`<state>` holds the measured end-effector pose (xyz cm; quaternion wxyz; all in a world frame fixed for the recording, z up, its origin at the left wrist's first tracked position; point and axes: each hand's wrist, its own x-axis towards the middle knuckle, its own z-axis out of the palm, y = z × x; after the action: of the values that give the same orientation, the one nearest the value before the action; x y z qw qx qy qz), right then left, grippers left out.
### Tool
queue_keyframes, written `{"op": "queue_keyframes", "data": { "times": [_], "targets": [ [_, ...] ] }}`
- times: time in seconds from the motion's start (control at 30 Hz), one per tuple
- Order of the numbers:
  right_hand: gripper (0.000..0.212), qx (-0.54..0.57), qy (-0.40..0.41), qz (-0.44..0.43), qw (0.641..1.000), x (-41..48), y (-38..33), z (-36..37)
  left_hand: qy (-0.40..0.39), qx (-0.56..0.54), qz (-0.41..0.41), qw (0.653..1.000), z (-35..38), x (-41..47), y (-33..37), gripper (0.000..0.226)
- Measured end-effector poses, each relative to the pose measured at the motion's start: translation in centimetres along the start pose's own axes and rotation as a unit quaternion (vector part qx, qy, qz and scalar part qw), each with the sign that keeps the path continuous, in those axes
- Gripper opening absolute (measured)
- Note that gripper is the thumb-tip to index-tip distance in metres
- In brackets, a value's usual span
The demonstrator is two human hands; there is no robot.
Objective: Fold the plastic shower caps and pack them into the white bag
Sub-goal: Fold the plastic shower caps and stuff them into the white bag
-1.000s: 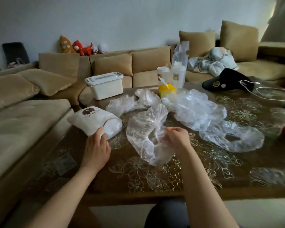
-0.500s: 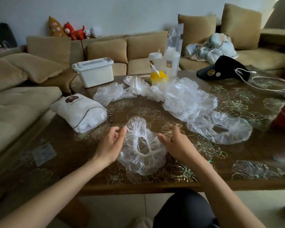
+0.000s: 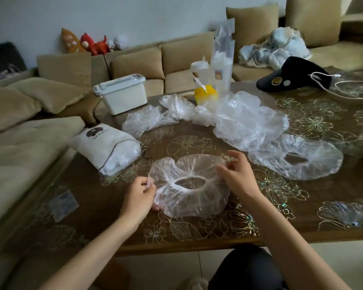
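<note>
At the left edge of the surface (image 3: 197, 229), the white bag (image 3: 105, 149) is laid on its side, its drawstring mouth turned rightward toward the middle. Near the front edge, a shower cap (image 3: 189, 204) is spread flat with its elastic opening upward and its long axis running left to right along that edge. Its left rim is pinched by the left grip (image 3: 139, 194), fingers curled. Its right rim is pinched between thumb and forefinger of the right grip (image 3: 237, 178). Beyond it a crumpled heap of caps (image 3: 249, 122) is shown, and further right a second flat cap (image 3: 298, 160).
</note>
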<state>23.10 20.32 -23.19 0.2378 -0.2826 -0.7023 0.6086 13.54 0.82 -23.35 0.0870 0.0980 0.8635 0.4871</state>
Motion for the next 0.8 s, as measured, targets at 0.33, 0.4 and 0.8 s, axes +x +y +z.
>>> {"op": "queue_keyframes", "data": {
  "times": [0.33,0.4,0.8],
  "targets": [
    [0.041,-0.389,0.048,-0.051,0.919,-0.5,0.7,1.9,-0.102,0.144,-0.006,0.984,0.0,4.5,3.4,0.047],
    [0.025,-0.298,0.040,-0.080,0.950,-0.3,0.7,2.1,-0.091,0.124,0.009,0.988,1.5,4.7,3.4,0.042],
    [0.017,-0.084,0.105,-0.078,0.988,0.8,0.6,1.7,0.078,0.008,0.092,0.993,2.2,3.6,1.0,0.020]
  ]
}}
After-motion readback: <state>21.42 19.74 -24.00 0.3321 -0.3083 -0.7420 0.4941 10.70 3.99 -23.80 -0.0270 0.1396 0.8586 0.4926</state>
